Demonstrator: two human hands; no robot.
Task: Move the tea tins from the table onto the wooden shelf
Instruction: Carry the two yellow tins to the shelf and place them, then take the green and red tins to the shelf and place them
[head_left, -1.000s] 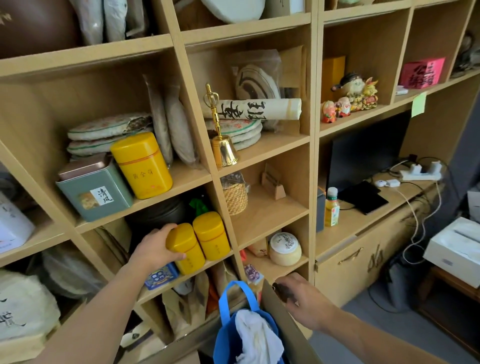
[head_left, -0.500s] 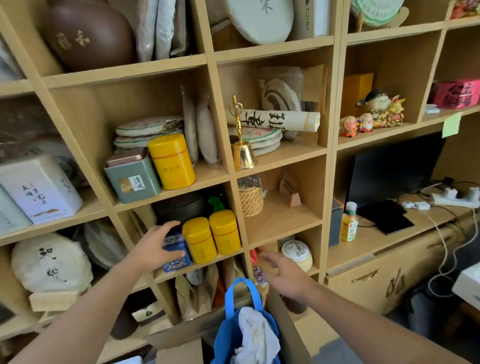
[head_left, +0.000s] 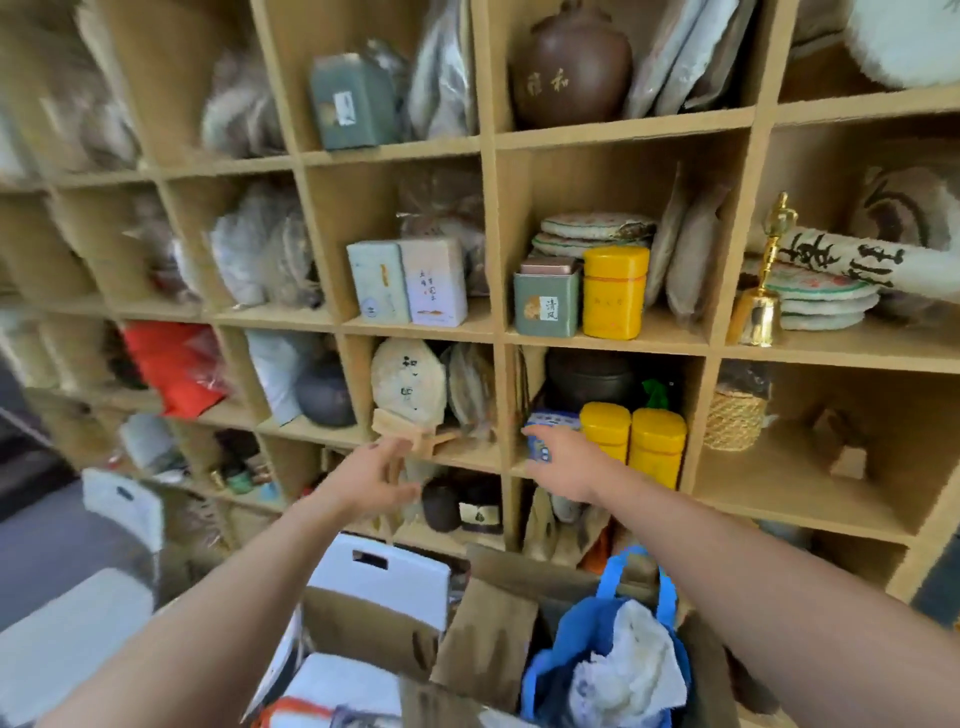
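The right hand (head_left: 563, 460) touches a small blue tin (head_left: 548, 434) just left of two yellow tea tins (head_left: 631, 439); the left hand (head_left: 376, 478) hangs open and empty beside it.

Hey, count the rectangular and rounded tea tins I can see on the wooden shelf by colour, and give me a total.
Yellow rounded tins: 3, one tall and two short
Grey-green rectangular tins: 2
Pale blue rectangular tin: 1
White-pink rectangular tin: 1
Blue patterned small tin: 1, by the right hand
Total: 8
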